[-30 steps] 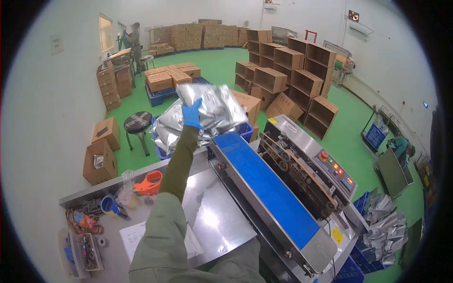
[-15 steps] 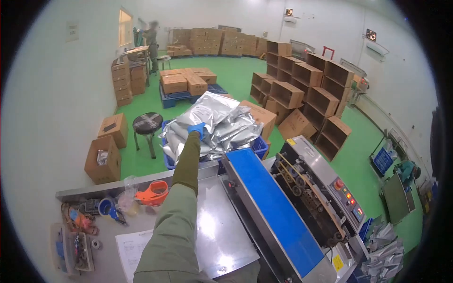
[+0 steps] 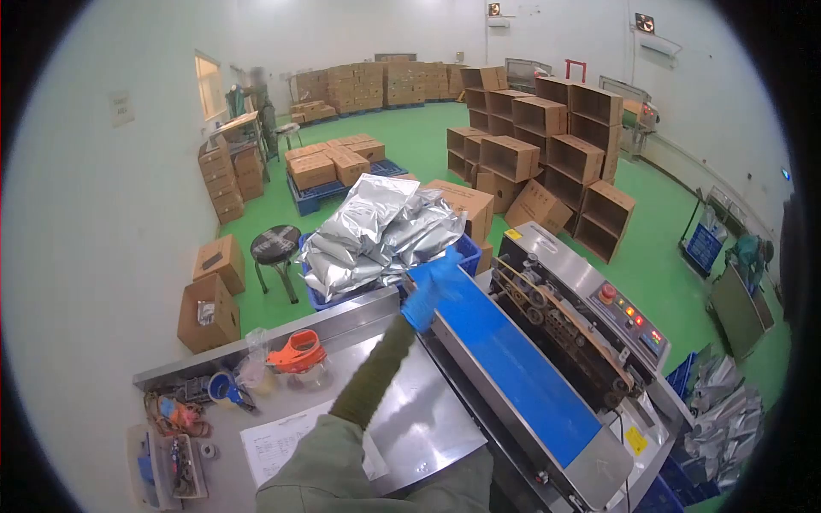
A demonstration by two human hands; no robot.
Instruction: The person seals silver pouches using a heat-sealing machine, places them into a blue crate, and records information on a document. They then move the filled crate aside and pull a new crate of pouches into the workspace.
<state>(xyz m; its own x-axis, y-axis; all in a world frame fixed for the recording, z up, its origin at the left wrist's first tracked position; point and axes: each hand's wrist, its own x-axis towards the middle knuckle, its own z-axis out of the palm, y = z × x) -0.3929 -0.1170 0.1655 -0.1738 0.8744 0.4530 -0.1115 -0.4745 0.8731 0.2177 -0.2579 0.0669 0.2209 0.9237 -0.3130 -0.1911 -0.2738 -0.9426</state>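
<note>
My left hand [image 3: 434, 292], in a blue glove and blurred by motion, hovers over the upper end of the blue conveyor belt [image 3: 505, 363]. Its fingers look stretched out and apart, with nothing visible in them. Just beyond it, silver foil bags [image 3: 363, 227] lie heaped in a blue crate [image 3: 469, 254]. Along the belt's right side runs a machine with rollers and a control panel [image 3: 631, 318] showing lit buttons. My right hand is out of view.
On the steel table [image 3: 419, 419] lie an orange tape dispenser [image 3: 298, 351], printed sheets [image 3: 278, 440] and a plastic tub [image 3: 186, 466]. A stool [image 3: 276, 245] and open cartons [image 3: 208, 315] stand left. More cartons [image 3: 556, 154] are stacked at right. A person [image 3: 263, 107] stands far back.
My left hand has left the foil bags and moved right and down to above the belt. The whole view has shifted slightly.
</note>
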